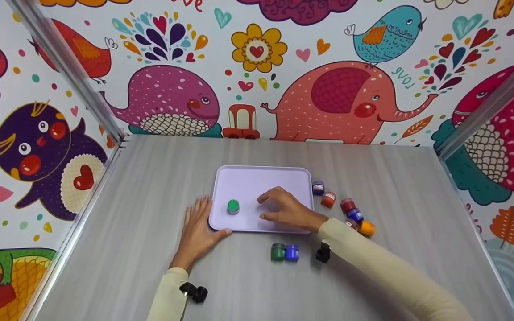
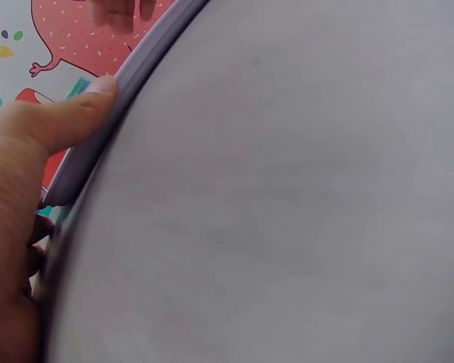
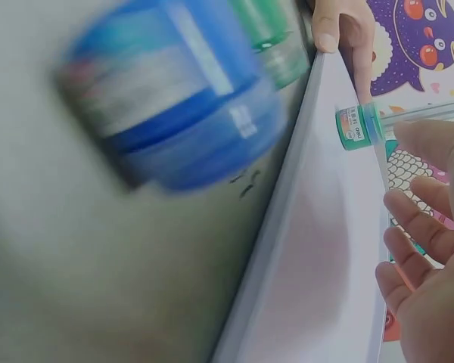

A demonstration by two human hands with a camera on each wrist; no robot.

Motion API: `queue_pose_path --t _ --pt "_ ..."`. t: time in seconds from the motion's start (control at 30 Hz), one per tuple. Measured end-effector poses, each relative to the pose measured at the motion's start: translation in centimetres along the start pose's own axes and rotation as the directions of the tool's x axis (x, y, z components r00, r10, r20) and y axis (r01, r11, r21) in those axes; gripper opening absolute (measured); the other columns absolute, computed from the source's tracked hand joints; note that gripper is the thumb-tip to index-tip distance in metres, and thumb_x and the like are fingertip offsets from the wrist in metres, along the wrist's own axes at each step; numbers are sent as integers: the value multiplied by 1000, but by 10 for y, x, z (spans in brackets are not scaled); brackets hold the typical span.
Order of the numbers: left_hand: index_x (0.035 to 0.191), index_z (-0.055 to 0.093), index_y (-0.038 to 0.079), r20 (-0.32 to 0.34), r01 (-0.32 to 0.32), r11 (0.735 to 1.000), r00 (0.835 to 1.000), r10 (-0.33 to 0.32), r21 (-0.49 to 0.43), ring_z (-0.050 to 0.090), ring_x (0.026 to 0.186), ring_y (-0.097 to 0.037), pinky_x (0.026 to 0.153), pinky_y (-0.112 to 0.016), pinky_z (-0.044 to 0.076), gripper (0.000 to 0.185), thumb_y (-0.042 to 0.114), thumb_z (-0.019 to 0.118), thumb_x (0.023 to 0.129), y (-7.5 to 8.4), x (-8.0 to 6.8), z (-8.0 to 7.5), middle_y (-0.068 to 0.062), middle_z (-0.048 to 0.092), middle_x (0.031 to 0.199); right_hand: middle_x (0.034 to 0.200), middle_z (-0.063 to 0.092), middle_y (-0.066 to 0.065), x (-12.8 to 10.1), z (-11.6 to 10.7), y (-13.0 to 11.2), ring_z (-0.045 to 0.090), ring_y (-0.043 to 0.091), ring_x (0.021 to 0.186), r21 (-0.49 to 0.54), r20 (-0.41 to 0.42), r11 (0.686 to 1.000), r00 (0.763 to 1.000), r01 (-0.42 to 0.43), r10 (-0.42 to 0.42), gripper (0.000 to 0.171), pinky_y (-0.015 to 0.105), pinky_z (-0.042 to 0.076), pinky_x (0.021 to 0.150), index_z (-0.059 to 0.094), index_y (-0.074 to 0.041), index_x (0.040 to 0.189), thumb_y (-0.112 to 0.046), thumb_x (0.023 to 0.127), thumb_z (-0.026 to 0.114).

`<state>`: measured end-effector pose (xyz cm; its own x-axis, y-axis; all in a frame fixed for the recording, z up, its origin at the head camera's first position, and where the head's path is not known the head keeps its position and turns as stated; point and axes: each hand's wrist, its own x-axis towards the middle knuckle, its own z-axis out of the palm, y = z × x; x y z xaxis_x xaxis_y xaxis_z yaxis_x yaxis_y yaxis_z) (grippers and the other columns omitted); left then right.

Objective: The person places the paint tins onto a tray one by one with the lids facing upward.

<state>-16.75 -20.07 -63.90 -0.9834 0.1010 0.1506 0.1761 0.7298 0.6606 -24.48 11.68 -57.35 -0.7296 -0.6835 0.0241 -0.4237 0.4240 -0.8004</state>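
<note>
Rectangular lilac plastic tray (image 1: 266, 176), bearing one small green cylindrical plastic jar (image 1: 233, 207), lies against the straight-fingered left hand (image 1: 198, 232), apparently for steadiness; right hand (image 1: 291, 211) hovers empty, fingers parted.

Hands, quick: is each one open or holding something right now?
Left hand: open, touching the lilac tray.
Right hand: open above the tray, holding nothing.

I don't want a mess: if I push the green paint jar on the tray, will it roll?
The green paint jar stands upright, so a gentle push would probably slide it. Knocked over, it could roll on its round side. The tray's raised rim might stop it.
</note>
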Motion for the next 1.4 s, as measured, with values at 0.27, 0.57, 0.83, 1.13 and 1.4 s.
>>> queue_pose_path --t 0.27,0.57,0.83,1.13,1.4 --pt "166 36 -11 -12 -7 1000 1000 7 -3 21 165 -52 135 -67 4 119 56 91 84 0 0 1 -32 33 173 134 70 10 -35 -1 5 62 31 128 -1 -31 1000 999 27 -27 45 51 52 114 72 -3 136 -30 101 83" --pt "167 34 -9 0 1 1000 1000 -1 -3 19 166 -49 135 -64 2 120 54 93 83 -1 -1 0 -30 31 175 138 67 5 -80 -3 10 61 26 130 57 -45 997 998 -43 46 44 54 52 117 70 -11 140 -34 104 79" --pt "166 36 -10 -25 -30 1000 999 30 7 21 165 -52 134 -69 4 119 57 91 84 -2 0 1 -31 35 173 136 67 4 -109 -2 12 63 25 127 64 -83 996 994 -64 69 41 50 54 116 70 -14 140 -32 104 80" --pt "164 38 -11 -38 -36 999 999 36 4 23 164 -54 133 -72 6 118 54 92 83 -1 0 2 -32 37 171 133 69 -4 -129 12 15 61 21 126 56 -175 994 979 -94 102 40 35 51 118 73 -17 136 -31 101 84" --pt "164 38 -12 -26 -30 999 999 30 14 23 164 -53 133 -71 7 116 52 92 83 -1 1 1 -33 37 171 129 71 -6 -142 24 12 61 20 123 72 -220 994 971 -79 93 37 29 51 113 74 -15 133 -28 100 85"
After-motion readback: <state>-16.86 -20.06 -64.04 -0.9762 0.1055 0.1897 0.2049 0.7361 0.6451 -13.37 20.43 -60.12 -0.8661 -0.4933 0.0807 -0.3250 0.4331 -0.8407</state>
